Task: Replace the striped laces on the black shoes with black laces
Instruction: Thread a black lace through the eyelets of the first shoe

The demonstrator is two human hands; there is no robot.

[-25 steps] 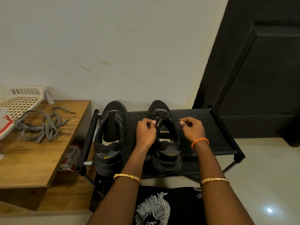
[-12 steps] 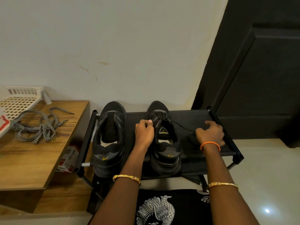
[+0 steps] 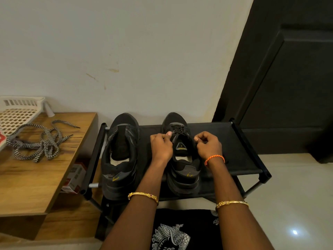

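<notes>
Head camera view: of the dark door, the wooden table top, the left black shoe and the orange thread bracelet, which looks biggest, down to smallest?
1. Dark panelled door, largest by far.
2. Light wooden table top, partly cut off by the frame edge.
3. Left black shoe, the unlaced one on the rack.
4. Orange thread bracelet on the right wrist, smallest.

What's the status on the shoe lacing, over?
Left hand and right hand both pinch the thin black lace on the right black sneaker. Left black sneaker unlaced. Black-and-white striped laces lie aside on the wooden table. Nothing blocking.
</notes>
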